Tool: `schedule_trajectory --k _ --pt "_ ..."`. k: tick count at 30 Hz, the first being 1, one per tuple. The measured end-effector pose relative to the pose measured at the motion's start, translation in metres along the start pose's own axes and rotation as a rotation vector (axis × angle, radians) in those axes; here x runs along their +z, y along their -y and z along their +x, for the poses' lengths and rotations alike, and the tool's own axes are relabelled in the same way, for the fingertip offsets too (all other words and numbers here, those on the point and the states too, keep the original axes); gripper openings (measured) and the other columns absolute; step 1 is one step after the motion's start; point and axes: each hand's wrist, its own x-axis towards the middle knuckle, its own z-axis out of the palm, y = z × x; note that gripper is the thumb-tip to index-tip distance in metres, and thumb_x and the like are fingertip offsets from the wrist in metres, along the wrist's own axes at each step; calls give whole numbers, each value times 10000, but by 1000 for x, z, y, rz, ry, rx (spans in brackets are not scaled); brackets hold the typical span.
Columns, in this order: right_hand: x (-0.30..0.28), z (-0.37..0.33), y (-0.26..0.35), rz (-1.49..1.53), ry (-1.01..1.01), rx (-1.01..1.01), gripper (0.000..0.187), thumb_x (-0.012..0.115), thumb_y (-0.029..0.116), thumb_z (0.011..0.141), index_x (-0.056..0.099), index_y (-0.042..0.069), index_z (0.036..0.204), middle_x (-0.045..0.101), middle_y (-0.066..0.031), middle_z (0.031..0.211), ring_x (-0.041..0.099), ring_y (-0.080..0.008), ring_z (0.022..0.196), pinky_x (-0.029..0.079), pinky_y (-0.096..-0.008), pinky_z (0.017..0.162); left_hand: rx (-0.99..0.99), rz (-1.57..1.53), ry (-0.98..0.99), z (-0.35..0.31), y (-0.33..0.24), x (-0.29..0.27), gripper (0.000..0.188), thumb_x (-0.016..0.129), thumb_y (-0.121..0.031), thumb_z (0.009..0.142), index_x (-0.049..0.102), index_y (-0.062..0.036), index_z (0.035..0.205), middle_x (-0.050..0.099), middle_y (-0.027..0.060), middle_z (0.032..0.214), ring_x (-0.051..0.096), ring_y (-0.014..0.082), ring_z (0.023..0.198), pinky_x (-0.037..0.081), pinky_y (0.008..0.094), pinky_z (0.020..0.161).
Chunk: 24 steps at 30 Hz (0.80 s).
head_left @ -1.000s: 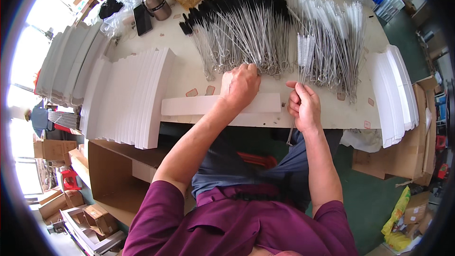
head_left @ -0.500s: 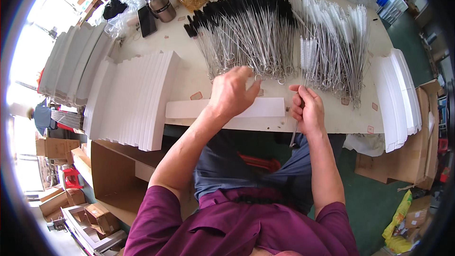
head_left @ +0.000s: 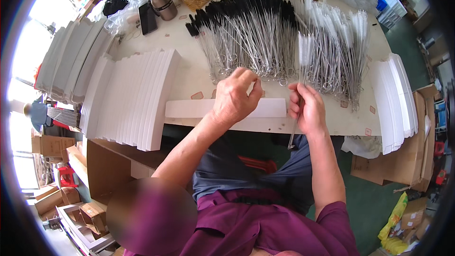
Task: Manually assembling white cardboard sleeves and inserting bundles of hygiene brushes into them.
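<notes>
The right hand [head_left: 308, 106] is gripping slim white brushes [head_left: 306, 50] by their wire stems, beside a brush pile [head_left: 348, 33] on the desk [head_left: 182, 59]. The left hand [head_left: 235, 96] is hovering over a long white box [head_left: 270, 108], near the black brushes [head_left: 246, 19]; whether its curled fingers are pinching anything, one cannot tell.

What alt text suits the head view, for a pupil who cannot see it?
A person's right hand holds at least one white wire-handled brush. The left hand appears over a long white box, near many black brushes on a table.
</notes>
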Motion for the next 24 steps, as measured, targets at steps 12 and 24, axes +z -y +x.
schedule_trajectory --k 12,24 --pt "85 106 8 36 102 101 272 446 139 1092 573 -100 1077 598 -328 1262 620 -444 1209 523 -536 1096 -240 -753 -266 61 -7 -94 129 558 -28 993 611 60 913 700 248 1182 727 220 941 612 340 767" --pt "81 91 15 -40 135 1 266 458 155 1094 575 -83 1078 653 -256 1138 691 -366 1069 592 -485 1002 -226 -914 -226 44 -32 -211 155 451 -118 1007 456 -21 886 662 409 1129 738 432 985 618 467 772"
